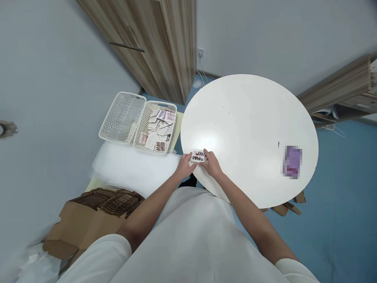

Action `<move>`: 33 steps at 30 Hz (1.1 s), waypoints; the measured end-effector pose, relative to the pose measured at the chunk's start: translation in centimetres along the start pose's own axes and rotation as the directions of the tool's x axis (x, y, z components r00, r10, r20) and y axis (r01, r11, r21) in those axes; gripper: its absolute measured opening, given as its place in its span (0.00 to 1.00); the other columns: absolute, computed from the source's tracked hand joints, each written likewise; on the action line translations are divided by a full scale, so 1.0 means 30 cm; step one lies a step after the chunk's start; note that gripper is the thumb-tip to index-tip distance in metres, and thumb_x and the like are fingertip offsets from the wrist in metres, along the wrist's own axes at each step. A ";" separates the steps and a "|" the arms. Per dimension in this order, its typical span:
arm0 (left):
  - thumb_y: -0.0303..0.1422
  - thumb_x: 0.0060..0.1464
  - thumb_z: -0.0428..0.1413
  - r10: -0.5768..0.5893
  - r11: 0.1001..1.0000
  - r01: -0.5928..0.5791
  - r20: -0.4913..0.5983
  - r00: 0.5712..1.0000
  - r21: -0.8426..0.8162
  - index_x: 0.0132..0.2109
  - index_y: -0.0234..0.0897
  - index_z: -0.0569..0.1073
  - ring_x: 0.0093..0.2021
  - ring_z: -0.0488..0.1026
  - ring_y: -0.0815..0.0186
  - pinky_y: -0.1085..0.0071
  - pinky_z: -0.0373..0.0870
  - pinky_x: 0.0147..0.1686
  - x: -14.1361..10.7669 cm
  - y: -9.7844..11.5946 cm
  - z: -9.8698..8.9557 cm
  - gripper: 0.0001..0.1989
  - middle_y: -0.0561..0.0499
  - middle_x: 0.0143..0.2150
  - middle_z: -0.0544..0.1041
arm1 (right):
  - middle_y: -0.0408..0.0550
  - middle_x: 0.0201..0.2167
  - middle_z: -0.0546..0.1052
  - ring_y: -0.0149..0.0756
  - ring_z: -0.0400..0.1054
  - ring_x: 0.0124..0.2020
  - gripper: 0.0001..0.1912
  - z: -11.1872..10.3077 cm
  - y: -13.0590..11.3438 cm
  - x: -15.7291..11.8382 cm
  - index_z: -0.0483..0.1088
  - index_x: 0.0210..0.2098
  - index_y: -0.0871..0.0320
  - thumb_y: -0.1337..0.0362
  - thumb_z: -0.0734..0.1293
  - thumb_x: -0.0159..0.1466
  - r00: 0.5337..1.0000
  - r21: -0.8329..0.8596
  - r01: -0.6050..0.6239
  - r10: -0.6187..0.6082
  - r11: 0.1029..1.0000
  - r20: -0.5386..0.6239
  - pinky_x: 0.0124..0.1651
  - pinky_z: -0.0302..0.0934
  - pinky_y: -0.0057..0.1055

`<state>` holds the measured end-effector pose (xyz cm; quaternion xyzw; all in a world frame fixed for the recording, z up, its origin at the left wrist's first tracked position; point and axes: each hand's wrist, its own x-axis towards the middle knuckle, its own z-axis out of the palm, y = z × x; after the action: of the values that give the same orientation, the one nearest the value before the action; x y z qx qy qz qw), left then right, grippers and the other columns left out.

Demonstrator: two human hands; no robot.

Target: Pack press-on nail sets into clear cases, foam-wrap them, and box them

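Note:
Both hands grip a small white card of press-on nails (198, 156), which has two rows of dark, glossy nails. Whether a clear case surrounds the card is too small to tell. My left hand (184, 166) pinches its left side, and my right hand (212, 164) closes on the right side. The card is at the near left edge of the round white table (250, 118). To the left, a white basket (136, 146) contains many nail cards (159, 129), some face up with pink, purple or brown nails.
Another white basket (101, 135) holds clear plastic cases (125, 116). Rolled white wrap (132, 165) lies before the baskets. An open cardboard box (79, 224) holds folded brown cartons (118, 202). A blurred purple object (293, 159) rests on the table's right. A wooden cabinet (159, 47) stands behind.

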<state>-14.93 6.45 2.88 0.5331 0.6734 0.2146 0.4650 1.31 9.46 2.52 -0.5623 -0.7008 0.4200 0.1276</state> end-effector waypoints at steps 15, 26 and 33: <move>0.32 0.49 0.50 0.127 0.957 -0.123 0.002 0.992 0.262 0.59 0.32 0.54 0.55 0.59 0.56 0.60 0.59 0.52 0.043 -0.094 -0.003 0.29 0.40 0.54 0.61 | 0.56 0.50 0.64 0.43 0.58 0.48 0.29 0.123 -0.033 0.024 0.50 0.58 0.59 0.62 0.59 0.59 0.995 -0.332 -0.069 0.041 0.941 -0.090 0.47 0.53 0.37; 0.31 0.52 0.44 0.275 0.717 -0.304 0.146 0.950 0.627 0.59 0.32 0.56 0.62 0.46 0.54 0.57 0.48 0.54 0.085 -0.053 -0.072 0.26 0.42 0.61 0.57 | 0.57 0.59 0.57 0.46 0.45 0.60 0.24 0.129 -0.059 0.048 0.55 0.56 0.59 0.60 0.55 0.62 0.997 -0.529 0.003 -0.040 0.849 -0.059 0.54 0.38 0.48; 0.31 0.54 0.41 0.279 0.681 -0.300 0.142 0.950 0.668 0.61 0.31 0.51 0.64 0.42 0.56 0.57 0.46 0.54 0.200 -0.031 -0.101 0.27 0.42 0.63 0.52 | 0.57 0.60 0.54 0.46 0.43 0.61 0.26 0.107 -0.070 0.173 0.51 0.58 0.61 0.59 0.54 0.62 0.997 -0.544 -0.015 -0.032 0.839 -0.076 0.55 0.36 0.48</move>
<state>-18.01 12.27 1.20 0.7686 0.6054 0.0155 0.2064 -3.95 12.65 0.55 -0.5889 -0.7878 0.1801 -0.0064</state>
